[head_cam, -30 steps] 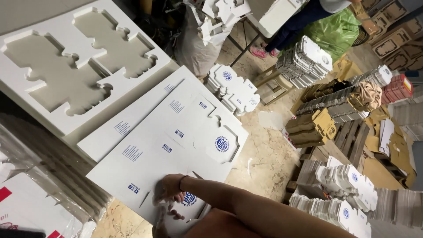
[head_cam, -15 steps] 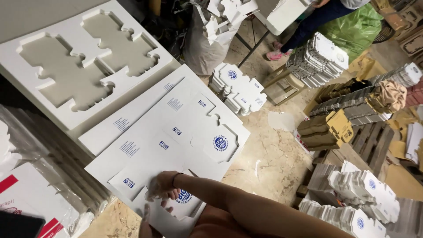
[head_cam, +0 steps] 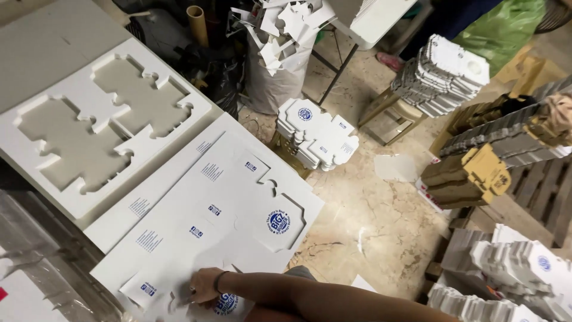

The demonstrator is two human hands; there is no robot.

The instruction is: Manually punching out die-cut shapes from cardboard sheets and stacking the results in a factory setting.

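Observation:
A large white die-cut cardboard sheet [head_cam: 226,220] with small blue prints and a round blue logo lies flat on a stack of like sheets. My right hand [head_cam: 204,286], with a dark band on the wrist, rests on the sheet's near end beside a second blue logo [head_cam: 226,304]. Its fingers are curled on the card there. The forearm reaches in from the bottom right. My left hand is out of view.
A white leftover frame with box-shaped cut-outs [head_cam: 95,125] lies at the upper left. A stack of punched white box blanks [head_cam: 319,134] stands past the sheet, a bag of card scraps [head_cam: 277,53] behind it. More blank stacks [head_cam: 444,74] and brown cardboard stacks [head_cam: 476,173] sit at the right.
My right hand has stayed at the sheet's near end, shifting slightly with its fingers working the card. The view has drifted a little.

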